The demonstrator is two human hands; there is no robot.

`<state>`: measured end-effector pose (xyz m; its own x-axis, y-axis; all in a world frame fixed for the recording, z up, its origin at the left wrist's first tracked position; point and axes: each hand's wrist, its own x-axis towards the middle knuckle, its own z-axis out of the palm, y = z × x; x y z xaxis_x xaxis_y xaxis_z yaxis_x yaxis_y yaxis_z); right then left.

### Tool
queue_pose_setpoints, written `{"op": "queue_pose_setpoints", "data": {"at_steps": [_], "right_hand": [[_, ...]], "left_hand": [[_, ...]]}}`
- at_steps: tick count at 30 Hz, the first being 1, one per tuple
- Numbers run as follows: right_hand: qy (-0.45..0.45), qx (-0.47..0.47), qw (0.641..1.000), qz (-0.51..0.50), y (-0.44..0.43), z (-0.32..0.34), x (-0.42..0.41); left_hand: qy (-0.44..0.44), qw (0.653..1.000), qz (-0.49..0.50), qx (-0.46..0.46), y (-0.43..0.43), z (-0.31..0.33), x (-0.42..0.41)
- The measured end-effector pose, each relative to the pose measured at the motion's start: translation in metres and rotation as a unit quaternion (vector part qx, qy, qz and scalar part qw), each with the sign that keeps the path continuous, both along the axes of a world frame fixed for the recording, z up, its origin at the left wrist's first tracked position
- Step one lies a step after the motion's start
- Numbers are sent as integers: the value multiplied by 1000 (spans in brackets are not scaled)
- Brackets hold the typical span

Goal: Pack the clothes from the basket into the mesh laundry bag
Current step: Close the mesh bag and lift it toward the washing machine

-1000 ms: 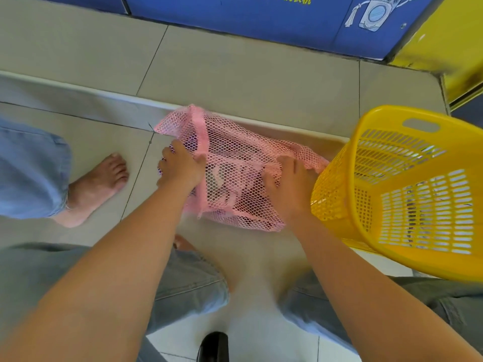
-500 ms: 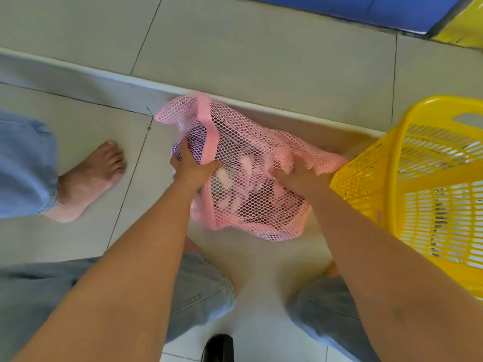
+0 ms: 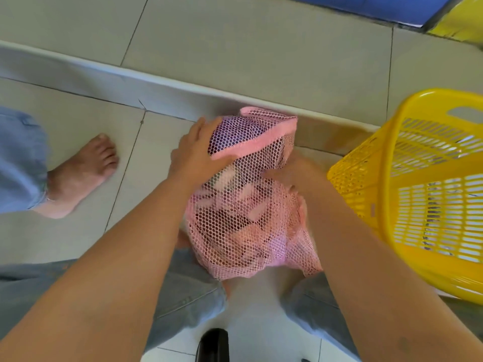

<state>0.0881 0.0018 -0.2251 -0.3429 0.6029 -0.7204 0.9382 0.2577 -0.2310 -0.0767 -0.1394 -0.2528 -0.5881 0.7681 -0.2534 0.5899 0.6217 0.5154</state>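
Observation:
The pink mesh laundry bag [image 3: 245,226] is lifted off the tiled floor between my arms, stuffed with clothes; a purple garment [image 3: 235,137] shows through the mesh at its far end. My left hand [image 3: 194,152] grips the bag's far end beside the pink band. My right hand [image 3: 292,176] holds the bag's right side, with most of the hand hidden behind the mesh. The yellow plastic basket [image 3: 418,194] stands tilted at the right, close to my right forearm.
Another person's bare foot [image 3: 81,173] and blue trouser leg [image 3: 18,158] stand at the left. A raised tiled step [image 3: 130,82] runs across behind the bag. My knees in grey jeans [image 3: 188,296] are below, with a black object [image 3: 214,344] between them.
The bag has been raised from the floor and turned so that it hangs toward me. My left hand shifted to its far end; my right hand slid behind the mesh. The camera tilted down.

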Motion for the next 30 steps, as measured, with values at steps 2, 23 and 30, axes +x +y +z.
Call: {"op": "queue_pose_setpoints", "data": {"at_steps": [2, 23, 30], "right_hand": [[65, 61, 996, -18, 5, -6, -1], [243, -145, 948, -149, 3, -98, -12], [331, -147, 896, -257, -17, -66, 9]], "left_hand": [[18, 998, 48, -42, -14, -4, 4], [-503, 818, 270, 74, -21, -55, 4], [-448, 854, 249, 92, -20, -27, 15]]}}
